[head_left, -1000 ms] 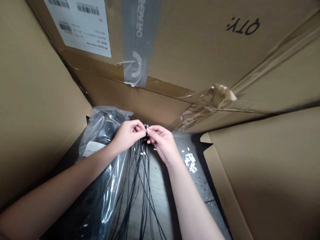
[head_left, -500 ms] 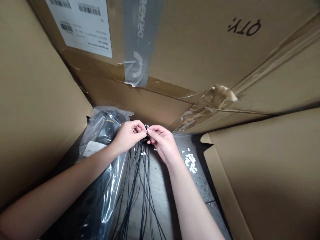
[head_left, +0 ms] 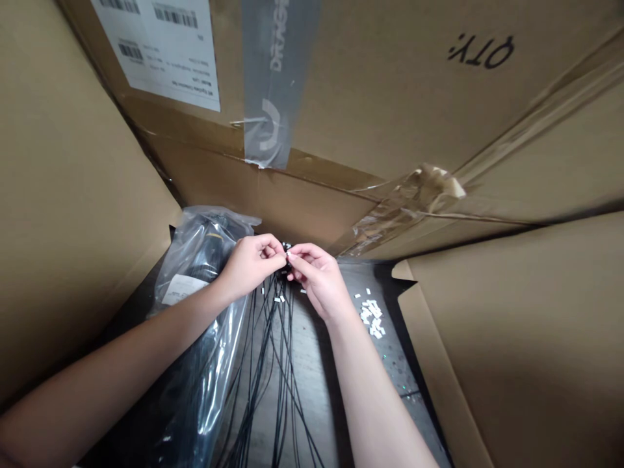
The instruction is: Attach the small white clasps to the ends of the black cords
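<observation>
My left hand is closed, thumb and forefinger pinched together. Its fingertips meet those of my right hand above the far ends of the cables, and what it grips is too small and covered to make out. Between the thumb and forefinger of my right hand is a tiny white connector. Thin black cables run from beneath both hands toward me, with several white connector pieces near their far ends. Beyond my right wrist lies a loose pile of small white connectors on the dark tabletop.
A clear plastic bag of bundled black cables lies along the left, partly under my left forearm. A large taped cardboard box rises at the back. Cardboard panels stand on the left, and another cardboard panel stands on the right.
Both hands keep the same pinch at nearly the same spot. Only a slight shift of the camera view shows.
</observation>
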The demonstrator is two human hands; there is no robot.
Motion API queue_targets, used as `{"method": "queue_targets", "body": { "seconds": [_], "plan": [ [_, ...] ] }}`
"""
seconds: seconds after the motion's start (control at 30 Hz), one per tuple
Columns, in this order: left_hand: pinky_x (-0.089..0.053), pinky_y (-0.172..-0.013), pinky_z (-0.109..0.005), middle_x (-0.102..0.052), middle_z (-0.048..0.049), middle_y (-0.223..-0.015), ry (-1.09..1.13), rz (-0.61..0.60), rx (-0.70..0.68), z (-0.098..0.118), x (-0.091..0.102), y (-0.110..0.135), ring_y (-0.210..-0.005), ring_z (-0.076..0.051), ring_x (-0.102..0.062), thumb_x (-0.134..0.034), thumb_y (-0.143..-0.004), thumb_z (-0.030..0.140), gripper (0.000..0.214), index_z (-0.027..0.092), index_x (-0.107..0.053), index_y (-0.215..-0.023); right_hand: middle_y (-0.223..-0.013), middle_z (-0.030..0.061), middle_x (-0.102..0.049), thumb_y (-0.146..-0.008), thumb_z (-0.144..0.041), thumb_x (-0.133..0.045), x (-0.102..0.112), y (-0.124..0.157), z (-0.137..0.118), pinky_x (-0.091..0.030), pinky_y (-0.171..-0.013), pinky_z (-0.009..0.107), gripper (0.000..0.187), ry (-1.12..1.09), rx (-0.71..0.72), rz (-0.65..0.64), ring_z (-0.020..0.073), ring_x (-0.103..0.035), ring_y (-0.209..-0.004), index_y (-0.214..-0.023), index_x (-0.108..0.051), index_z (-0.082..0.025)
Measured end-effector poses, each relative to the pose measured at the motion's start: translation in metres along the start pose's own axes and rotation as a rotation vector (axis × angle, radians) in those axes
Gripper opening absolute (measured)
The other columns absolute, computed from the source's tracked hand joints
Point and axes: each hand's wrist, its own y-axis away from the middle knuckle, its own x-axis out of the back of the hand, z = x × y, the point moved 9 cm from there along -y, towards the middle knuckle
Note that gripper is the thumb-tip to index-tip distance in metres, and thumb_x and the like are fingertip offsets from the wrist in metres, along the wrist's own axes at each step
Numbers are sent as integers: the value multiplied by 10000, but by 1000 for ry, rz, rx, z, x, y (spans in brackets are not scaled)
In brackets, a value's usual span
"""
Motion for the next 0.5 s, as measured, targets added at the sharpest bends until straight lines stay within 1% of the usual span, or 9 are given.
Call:
{"method": "queue_targets", "body": {
  "seconds": [0.3, 0.5],
  "plan": [
    [-355, -552, -212, -563, 37, -620, -4, 3, -24, 0, 0, 0, -579, -80, -486, -647, -744, 236, 96, 143, -647, -720, -617, -50, -583, -599, -293, -843, 2, -1, 2, -468, -516, 221, 237, 29, -11, 35, 51, -426, -515, -751, -705, -175],
    [-352, -539, -210, -559, 41, -609, -54, 35, -48, 3, 3, 1, -569, -79, -483, -635, -730, 200, 56, 148, -648, -715, -581, -54, -578, -583, -275, -839, 4, -1, 2, -459, -515, 222, 232, 5, -19, 69, 53, -429, -505, -745, -710, -173]
  ]
}}
